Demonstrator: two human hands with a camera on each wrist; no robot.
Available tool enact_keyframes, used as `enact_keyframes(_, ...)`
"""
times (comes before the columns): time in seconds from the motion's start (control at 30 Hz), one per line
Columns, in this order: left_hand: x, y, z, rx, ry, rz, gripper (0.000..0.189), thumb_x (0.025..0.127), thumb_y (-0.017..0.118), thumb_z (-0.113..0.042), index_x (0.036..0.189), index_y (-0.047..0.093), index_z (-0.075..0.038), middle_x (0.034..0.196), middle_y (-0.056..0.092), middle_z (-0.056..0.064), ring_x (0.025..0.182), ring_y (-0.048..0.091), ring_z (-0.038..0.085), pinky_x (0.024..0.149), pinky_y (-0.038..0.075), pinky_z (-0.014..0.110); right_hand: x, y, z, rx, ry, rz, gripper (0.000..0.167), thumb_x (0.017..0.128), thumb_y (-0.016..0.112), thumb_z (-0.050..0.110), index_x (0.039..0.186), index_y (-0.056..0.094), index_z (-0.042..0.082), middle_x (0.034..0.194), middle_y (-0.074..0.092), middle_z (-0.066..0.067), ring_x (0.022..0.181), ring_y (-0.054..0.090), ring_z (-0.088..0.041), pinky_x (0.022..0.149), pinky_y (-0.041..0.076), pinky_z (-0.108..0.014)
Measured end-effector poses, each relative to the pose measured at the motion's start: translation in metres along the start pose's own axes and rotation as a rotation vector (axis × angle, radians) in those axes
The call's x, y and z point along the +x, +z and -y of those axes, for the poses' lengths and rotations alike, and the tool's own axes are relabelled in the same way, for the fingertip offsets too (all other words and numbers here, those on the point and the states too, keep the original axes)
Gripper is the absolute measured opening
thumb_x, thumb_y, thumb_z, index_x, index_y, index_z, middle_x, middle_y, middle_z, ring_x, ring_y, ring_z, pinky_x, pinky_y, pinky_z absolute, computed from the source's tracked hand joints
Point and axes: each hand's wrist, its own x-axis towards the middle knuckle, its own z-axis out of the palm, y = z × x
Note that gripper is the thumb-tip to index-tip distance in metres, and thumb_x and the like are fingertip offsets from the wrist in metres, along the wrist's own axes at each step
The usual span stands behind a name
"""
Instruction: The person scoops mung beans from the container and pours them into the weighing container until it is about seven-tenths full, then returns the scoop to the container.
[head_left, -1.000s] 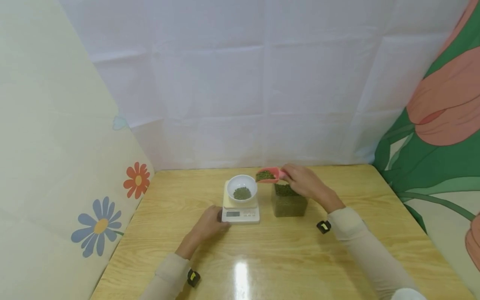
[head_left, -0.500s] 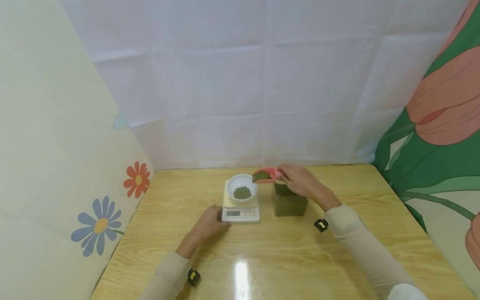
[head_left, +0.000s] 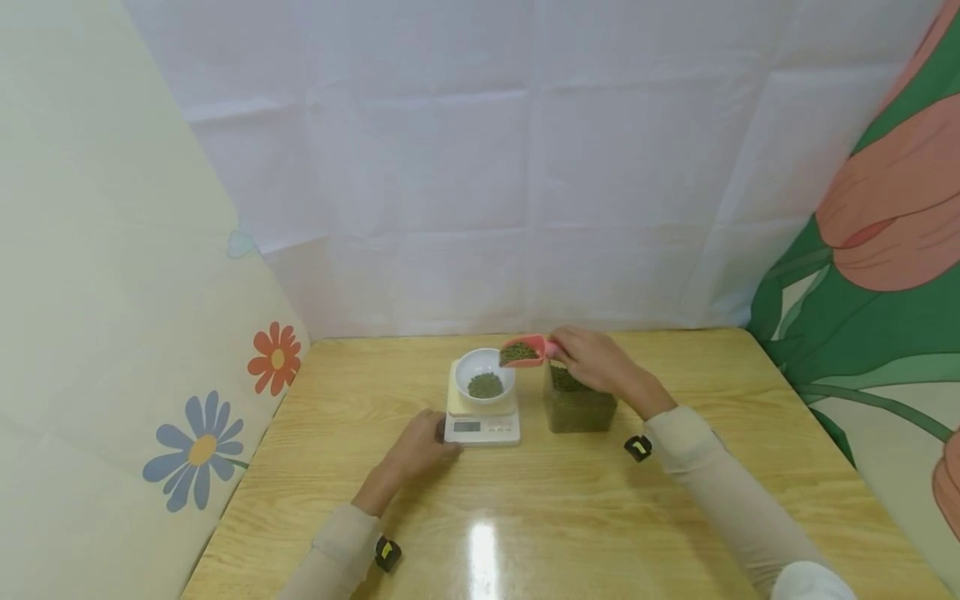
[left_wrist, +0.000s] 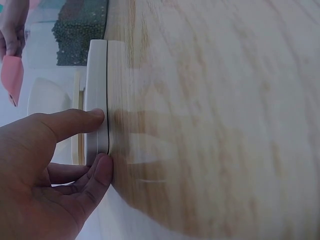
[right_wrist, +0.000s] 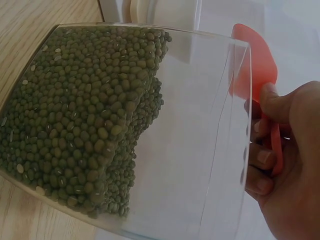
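Note:
My right hand (head_left: 600, 360) grips the handle of a pink scoop (right_wrist: 256, 62) heaped with green mung beans (head_left: 517, 353). The scoop is held level, its front lip overlapping the right rim of a white bowl (head_left: 468, 368) in the head view. A small pile of mung beans (head_left: 485, 385) lies in that bowl, which sits on a white kitchen scale (head_left: 501, 437). My left hand (head_left: 417, 446) holds the scale's front left corner, thumb along the front edge and fingers at the side. Below my right hand stands a clear box (right_wrist: 190, 105), partly filled with mung beans.
The wooden table (head_left: 480, 492) carries the scale and, to its right, the bean box. A white cloth (head_left: 420, 183) hangs behind the table's far edge. Flower-printed panels (head_left: 90, 292) flank both sides. The scale's display (head_left: 467, 427) is too small to read.
My right hand has carried the loaded scoop a little to the left, from beside the bowl to over its right rim. The left hand, scale, bowl and box have stayed put.

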Motion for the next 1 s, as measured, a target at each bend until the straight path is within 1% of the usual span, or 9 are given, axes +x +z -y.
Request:
enact_keyframes(0.23,0.001,0.0,0.0,-0.006,0.005,0.001,0.036,0.087,0.086,-0.018,0.118,0.076,-0.004,0.106,0.073,0.008,0.099,0.062,0.021,0.098,0.058,0.05,0.004,0.003,0.001,0.01,0.007,0.014,0.024,0.11,0.058,0.024,0.117,0.071,0.006,0.104,0.072,-0.005,0.093,0.068,-0.022,0.089,0.061,-0.047)
enact_keyframes(0.53,0.001,-0.001,0.001,-0.028,0.007,0.013,0.036,0.087,0.086,-0.018,0.119,0.076,-0.005,0.107,0.074,0.008,0.099,0.062,0.02,0.099,0.058,0.051,0.007,0.005,0.006,0.001,0.019,0.025,0.027,0.11,0.058,0.026,0.122,0.07,0.005,0.113,0.074,-0.009,0.102,0.071,-0.027,0.095,0.061,-0.048)
enact_keyframes(0.67,0.001,-0.001,0.001,-0.035,0.011,0.015,0.035,0.087,0.086,-0.017,0.118,0.076,-0.005,0.106,0.074,0.007,0.099,0.062,0.02,0.099,0.058,0.051,0.008,0.005,0.009,0.001,0.025,0.031,0.028,0.11,0.058,0.027,0.122,0.07,0.005,0.114,0.074,-0.009,0.104,0.072,-0.028,0.094,0.061,-0.048)
enact_keyframes(0.77,0.001,-0.001,0.002,-0.021,0.01,0.012,0.035,0.087,0.086,-0.018,0.117,0.076,-0.004,0.105,0.073,0.007,0.098,0.062,0.019,0.097,0.058,0.05,0.009,0.006,0.01,-0.007,0.024,0.032,0.029,0.11,0.059,0.027,0.123,0.07,0.005,0.115,0.074,-0.009,0.103,0.072,-0.028,0.093,0.062,-0.047)
enact_keyframes(1.0,0.001,-0.001,0.001,-0.017,0.006,0.009,0.035,0.087,0.086,-0.017,0.118,0.076,-0.005,0.105,0.074,0.007,0.098,0.062,0.02,0.098,0.058,0.05,0.009,0.007,0.011,-0.021,0.009,0.023,0.028,0.108,0.062,0.027,0.122,0.071,0.004,0.113,0.074,-0.009,0.101,0.072,-0.027,0.092,0.062,-0.047)
